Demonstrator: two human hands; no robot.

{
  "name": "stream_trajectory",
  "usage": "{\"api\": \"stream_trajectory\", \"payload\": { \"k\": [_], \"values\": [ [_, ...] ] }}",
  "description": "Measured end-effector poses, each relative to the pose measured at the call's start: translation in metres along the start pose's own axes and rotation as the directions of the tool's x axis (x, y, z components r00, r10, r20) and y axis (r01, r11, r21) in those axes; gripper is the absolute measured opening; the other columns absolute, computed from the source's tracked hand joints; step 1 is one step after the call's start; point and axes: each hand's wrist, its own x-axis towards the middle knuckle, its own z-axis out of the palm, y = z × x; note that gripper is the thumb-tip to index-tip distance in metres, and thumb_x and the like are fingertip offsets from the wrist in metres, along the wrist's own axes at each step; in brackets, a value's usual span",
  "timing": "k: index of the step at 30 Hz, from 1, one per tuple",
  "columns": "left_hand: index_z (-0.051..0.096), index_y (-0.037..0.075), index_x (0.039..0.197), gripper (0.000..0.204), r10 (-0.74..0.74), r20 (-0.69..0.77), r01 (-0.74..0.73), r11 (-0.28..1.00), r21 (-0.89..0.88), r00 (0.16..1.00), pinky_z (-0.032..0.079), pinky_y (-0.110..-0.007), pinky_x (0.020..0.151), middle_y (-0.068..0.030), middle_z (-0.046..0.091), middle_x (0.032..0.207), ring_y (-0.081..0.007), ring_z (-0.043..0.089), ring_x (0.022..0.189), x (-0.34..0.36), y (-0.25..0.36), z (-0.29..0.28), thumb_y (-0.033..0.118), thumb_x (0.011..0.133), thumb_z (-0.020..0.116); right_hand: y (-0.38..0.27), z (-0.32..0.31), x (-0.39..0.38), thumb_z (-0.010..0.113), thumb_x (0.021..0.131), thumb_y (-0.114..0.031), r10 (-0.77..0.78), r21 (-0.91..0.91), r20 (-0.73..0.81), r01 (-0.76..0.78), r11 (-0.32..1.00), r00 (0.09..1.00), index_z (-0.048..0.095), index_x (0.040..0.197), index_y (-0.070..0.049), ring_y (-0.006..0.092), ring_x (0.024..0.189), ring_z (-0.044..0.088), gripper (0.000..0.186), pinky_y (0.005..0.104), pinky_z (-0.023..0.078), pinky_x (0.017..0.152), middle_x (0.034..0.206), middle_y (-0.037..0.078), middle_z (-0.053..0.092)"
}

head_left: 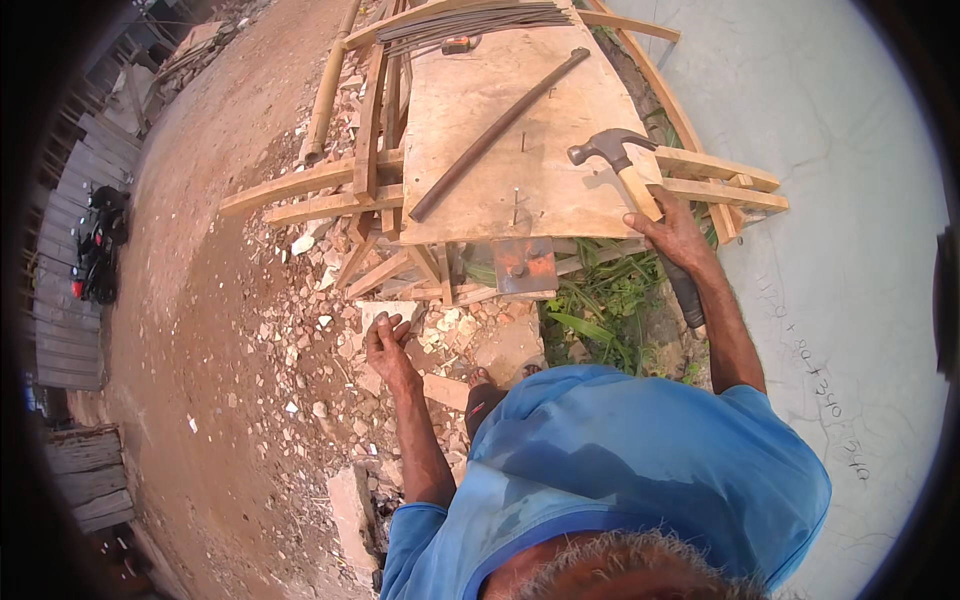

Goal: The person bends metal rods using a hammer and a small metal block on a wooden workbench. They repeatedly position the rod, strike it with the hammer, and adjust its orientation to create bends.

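My right hand (pixel 675 232) is wrapped round the handle of a claw hammer (pixel 636 188), its dark head raised over the right edge of a plywood board (pixel 560 185). The handle is pale wood near the head and black at the lower end. My left hand (pixel 390 348) hangs over the rubble, left of the board's near end, its fingers curled in toward the thumb. Whether it holds anything small cannot be made out. Several nails or pegs (pixel 516 205) stand up from the board. A dark metal bar (pixel 500 135) lies slantwise across it.
Thin steel rods (pixel 470 25) and an orange-black tool (pixel 460 45) lie at the board's far end. A rusty orange plate (pixel 525 265) sits at its near edge. Timber beams (pixel 310 185) jut sideways. A grey wall (pixel 800 130) rises on the right; rubble (pixel 300 350) covers the ground left.
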Motion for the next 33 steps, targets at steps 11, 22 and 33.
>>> {"api": "stream_trajectory", "payload": {
  "k": [11, 22, 33],
  "values": [
    [0.067, -0.003, 0.112, 0.034, 0.431, 0.402, -0.503, 0.86, 0.088, 0.808, 0.051, -0.031, 0.085, -0.0088, 0.069, 0.099, -0.0151, 0.063, 0.092, 0.057, 0.104, 0.104, 0.027, 0.097, 0.069, 0.072, -0.015, 0.128, 0.062, 0.088, -0.031, -0.224, -0.713, -0.023, 0.141, 0.687, 0.974, 0.055, 0.133, 0.003, 0.0384, 0.115, 0.057, 0.057, 0.051, 0.047, 0.095, 0.125, 0.024, 0.057],
    [0.07, -0.001, 0.108, 0.031, 0.374, 0.674, -0.639, 0.745, 0.192, 0.637, 0.054, -0.034, 0.082, -0.0137, 0.072, 0.098, -0.0203, 0.069, 0.089, 0.194, 0.109, 0.194, 0.027, 0.094, 0.069, 0.0, 0.042, 0.124, 0.057, 0.097, -0.035, -0.289, -0.651, -0.339, -0.001, 0.759, 0.895, 0.06, 0.129, 0.0, 0.0394, 0.112, 0.059, 0.047, 0.0503, 0.047, 0.093, 0.119, 0.022, 0.061],
    [0.065, 0.0, 0.118, 0.036, 0.338, 0.865, -0.92, 0.008, 0.392, 0.371, 0.052, -0.047, 0.096, -0.022, 0.064, 0.119, -0.0391, 0.061, 0.114, 0.422, 0.094, 0.393, 0.023, 0.092, 0.059, -0.102, 0.16, 0.274, 0.058, 0.094, -0.04, 0.104, -0.815, -0.13, -0.166, 0.555, 0.986, 0.055, 0.131, -0.002, 0.0331, 0.096, 0.071, 0.054, 0.0458, 0.055, 0.08, 0.095, 0.019, 0.073]
  ]
}}
